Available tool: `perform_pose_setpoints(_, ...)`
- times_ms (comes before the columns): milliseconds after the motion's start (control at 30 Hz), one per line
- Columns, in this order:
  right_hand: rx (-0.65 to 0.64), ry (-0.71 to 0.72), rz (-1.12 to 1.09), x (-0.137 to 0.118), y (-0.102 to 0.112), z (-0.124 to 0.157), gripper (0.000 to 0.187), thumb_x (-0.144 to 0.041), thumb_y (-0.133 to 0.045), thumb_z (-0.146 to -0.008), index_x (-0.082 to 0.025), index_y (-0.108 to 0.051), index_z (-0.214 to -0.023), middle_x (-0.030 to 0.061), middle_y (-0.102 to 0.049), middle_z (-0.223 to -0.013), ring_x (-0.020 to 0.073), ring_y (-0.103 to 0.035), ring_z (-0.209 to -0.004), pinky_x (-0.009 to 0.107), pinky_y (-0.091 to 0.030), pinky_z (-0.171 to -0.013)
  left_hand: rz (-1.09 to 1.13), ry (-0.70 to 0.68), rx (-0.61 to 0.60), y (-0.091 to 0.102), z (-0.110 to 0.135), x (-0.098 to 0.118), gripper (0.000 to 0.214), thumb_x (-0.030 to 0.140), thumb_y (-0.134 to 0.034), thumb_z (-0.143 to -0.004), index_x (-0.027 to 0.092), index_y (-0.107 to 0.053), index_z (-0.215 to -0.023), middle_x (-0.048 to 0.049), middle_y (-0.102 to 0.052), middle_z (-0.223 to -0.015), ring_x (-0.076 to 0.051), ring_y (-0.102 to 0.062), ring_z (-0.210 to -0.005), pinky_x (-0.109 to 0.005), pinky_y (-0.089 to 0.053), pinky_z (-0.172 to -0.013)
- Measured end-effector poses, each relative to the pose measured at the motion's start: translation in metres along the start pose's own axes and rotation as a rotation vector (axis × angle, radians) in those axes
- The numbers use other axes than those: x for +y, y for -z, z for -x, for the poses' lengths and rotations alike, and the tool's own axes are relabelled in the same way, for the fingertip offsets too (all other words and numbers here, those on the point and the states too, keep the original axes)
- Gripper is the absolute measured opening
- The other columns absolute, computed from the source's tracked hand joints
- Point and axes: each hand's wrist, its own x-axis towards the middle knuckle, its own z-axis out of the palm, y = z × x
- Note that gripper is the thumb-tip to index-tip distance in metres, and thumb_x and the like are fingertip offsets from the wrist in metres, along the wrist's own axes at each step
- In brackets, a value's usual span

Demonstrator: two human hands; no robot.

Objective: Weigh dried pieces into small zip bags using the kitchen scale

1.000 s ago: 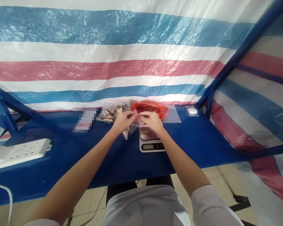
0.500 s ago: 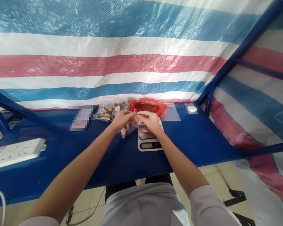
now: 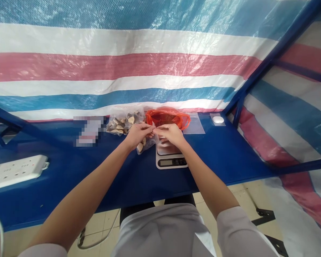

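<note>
My left hand [image 3: 136, 134] and my right hand [image 3: 169, 134] meet above the blue table, both pinching the top edge of a small clear plastic bag [image 3: 144, 143] with pale brown chunks in it. The bag hangs just left of a small white kitchen scale [image 3: 170, 159]. Behind the hands lies an open red plastic bag [image 3: 168, 118]. To its left sits a larger clear bag of brown chunks [image 3: 123, 121].
A flat empty clear bag [image 3: 194, 125] and a small white round object [image 3: 218, 119] lie at the back right of the blue table [image 3: 230, 157]. A white power strip [image 3: 14, 171] sits at the left. Striped tarpaulin walls and blue frame bars close in behind and right.
The hands have come closer together along the small bag's top edge. The view has shifted slightly; the scale and bags stay where they were.
</note>
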Motion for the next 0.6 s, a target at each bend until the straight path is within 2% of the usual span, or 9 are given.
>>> perform_pose_setpoints(167,-0.038,0.040,0.003,0.004,0.004,-0.006,0.014,-0.025,-0.074,-0.078,-0.016,-0.080,-0.085,0.0014,-0.073,-0.074,0.0153,-0.068,-0.063,0.025,-0.058,-0.056,-0.077,-0.043,-0.042,0.003,-0.001,0.001,0.039,0.052,-0.085,-0.066,0.015,-0.078,-0.075,-0.0059,-0.071,-0.074,-0.015,-0.063,-0.066,-0.028,-0.053,-0.069)
perform_pose_setpoints(333,-0.034,0.056,0.007,0.004,0.006,-0.012,0.010,-0.022,-0.072,-0.075,-0.016,-0.079,-0.077,0.0005,-0.072,-0.069,0.0146,-0.067,-0.063,0.023,-0.055,-0.058,-0.161,-0.073,-0.053,0.004,-0.001,0.007,0.036,0.050,-0.082,-0.068,0.015,-0.077,-0.075,-0.0049,-0.070,-0.071,-0.015,-0.062,-0.066,-0.029,-0.052,-0.069)
perform_pose_setpoints(600,-0.058,-0.042,-0.180,0.008,0.002,-0.014,0.007,-0.018,-0.070,-0.073,-0.015,-0.076,-0.075,0.0002,-0.071,-0.064,0.0146,-0.068,-0.063,0.024,-0.057,-0.059,-0.219,-0.059,-0.075,0.002,0.000,0.014,0.031,0.046,-0.079,-0.067,0.016,-0.074,-0.070,-0.0044,-0.070,-0.068,-0.015,-0.062,-0.065,-0.029,-0.053,-0.069)
